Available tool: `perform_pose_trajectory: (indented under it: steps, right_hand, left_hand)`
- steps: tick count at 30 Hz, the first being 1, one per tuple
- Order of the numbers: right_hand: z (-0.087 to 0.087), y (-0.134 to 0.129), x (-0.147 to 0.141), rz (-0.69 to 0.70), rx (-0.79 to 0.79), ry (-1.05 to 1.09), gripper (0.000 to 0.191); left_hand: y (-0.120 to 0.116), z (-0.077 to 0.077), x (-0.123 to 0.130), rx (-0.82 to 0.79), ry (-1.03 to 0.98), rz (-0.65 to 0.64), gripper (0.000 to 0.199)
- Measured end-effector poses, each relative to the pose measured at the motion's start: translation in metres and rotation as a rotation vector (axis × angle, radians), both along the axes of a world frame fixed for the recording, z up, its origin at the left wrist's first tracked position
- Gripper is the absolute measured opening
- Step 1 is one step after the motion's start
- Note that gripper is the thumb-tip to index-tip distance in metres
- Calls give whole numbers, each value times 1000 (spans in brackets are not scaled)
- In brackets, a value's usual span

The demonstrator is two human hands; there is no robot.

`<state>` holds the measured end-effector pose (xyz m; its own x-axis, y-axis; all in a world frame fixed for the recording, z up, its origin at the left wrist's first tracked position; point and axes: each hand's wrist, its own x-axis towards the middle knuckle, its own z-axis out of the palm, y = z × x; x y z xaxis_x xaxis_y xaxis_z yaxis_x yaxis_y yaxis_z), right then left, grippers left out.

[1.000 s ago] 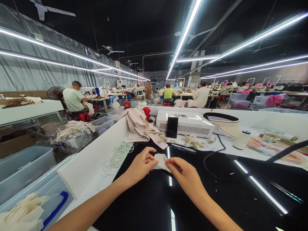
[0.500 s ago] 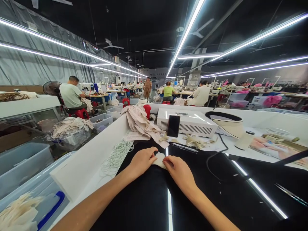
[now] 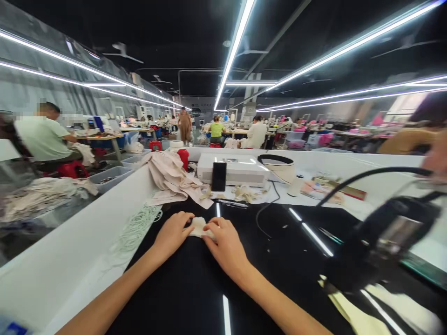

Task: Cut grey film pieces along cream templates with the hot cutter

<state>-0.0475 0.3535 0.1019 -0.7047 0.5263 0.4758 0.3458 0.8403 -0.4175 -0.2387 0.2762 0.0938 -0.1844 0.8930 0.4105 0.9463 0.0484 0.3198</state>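
A small piece of cream fabric [image 3: 198, 227] lies between my hands, low over the glossy black tabletop [image 3: 174, 288]. My left hand [image 3: 174, 232] pinches its left edge between thumb and fingers. On the opposite edge, my right hand [image 3: 226, 242] grips it with bent fingers, which cover that end of the cloth. Beyond them stands a dark phone [image 3: 219, 177], upright against a white vented box [image 3: 233, 170]. A pen [image 3: 230, 203] rests in front of the phone, beside some crumpled beige scraps [image 3: 245, 193].
Draped beige fabric pieces [image 3: 171, 177] and a tangle of pale green cord [image 3: 136, 228] sit to the left. At right are a black machine head [image 3: 377, 232], pale yellow strips [image 3: 356, 311], a thread cone [image 3: 295, 185] and a cream band [image 3: 279, 167]. Co-workers sit farther off.
The view has turned to the right, bringing the black machine head and yellow strips into sight. Both hands still hold the cream fabric between them.
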Motion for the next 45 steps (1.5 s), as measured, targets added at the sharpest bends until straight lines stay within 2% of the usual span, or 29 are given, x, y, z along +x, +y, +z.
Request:
perform_pose_trajectory:
  steps: [3, 6, 9, 10, 11, 13, 15, 18, 20, 25, 29, 33, 38, 41, 45]
  right_hand:
    - [11, -26, 22, 69, -4, 10, 13]
    - [10, -47, 54, 197, -4, -18, 10]
    - [5, -60, 101, 463, -92, -50, 5]
    - [5, -63, 120, 478, -180, -69, 7]
    - [6, -64, 139, 455, -266, -72, 7]
    - [9, -64, 177, 317, -428, -81, 8]
    - [11, -60, 213, 9, -530, -104, 14]
    - [4, -51, 255, -292, -506, -101, 17]
    - [-5, -45, 273, -378, -447, -110, 18]
    - [-26, -41, 285, -336, -258, -210, 14]
    - [-31, -42, 280, -296, -167, -218, 32]
    - [-28, -41, 283, -303, -330, -113, 32]
    - [-25, -38, 288, -299, -545, -22, 35]
    - [-25, -36, 287, -319, -589, -16, 37]
    - [-25, -35, 286, -320, -607, 4, 38]
  left_hand:
    - [1, 0, -11, 70, -5, -41, 35]
    - [6, 1, -18, 127, -1, -74, 49]
    - [5, 2, -7, 131, 69, -145, 51]
    - [3, 2, 1, 128, 88, -171, 50]
    - [1, 2, 11, 127, 98, -199, 47]
    - [-5, 0, 36, 131, 110, -279, 39]
    - [-11, -2, 66, 155, 145, -373, 34]
    - [-19, -4, 115, 149, 223, -497, 33]
    - [-21, -6, 145, 166, 278, -617, 36]
    - [-11, -12, 205, 267, 375, -811, 32]
    - [-2, -18, 233, 287, 343, -843, 27]
    - [-2, -19, 246, 248, 323, -808, 24]
    - [-2, -13, 251, 96, 279, -747, 22]
    - [-1, -11, 254, 36, 298, -727, 19]
    - [0, -12, 257, 58, 306, -708, 20]
